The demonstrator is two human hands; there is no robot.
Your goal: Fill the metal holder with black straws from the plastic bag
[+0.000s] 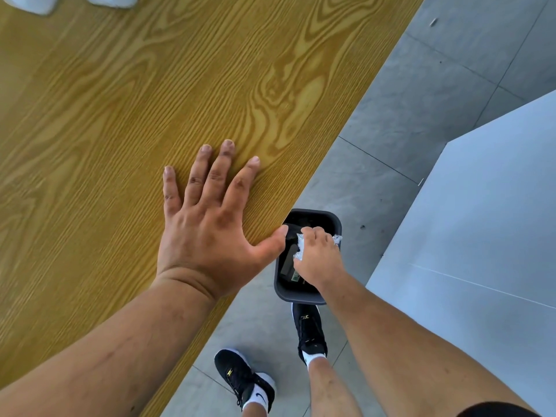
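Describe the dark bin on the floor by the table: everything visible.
The bin is a dark grey, rounded-rectangular tub, plastic by its look. It stands open-topped and upright on the grey floor beside the table, just ahead of the right shoe. Dark, unclear items lie inside. The right hand, gripping crumpled clear plastic, is over its opening; contact cannot be told.

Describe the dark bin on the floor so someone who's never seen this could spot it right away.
Start at the big yellow wood-grain table and follow its near edge down to the grey tiled floor. The bin stands there beside that edge, just ahead of a black shoe, under the right hand holding crumpled clear plastic. It is the only dark, round-cornered open tub there.
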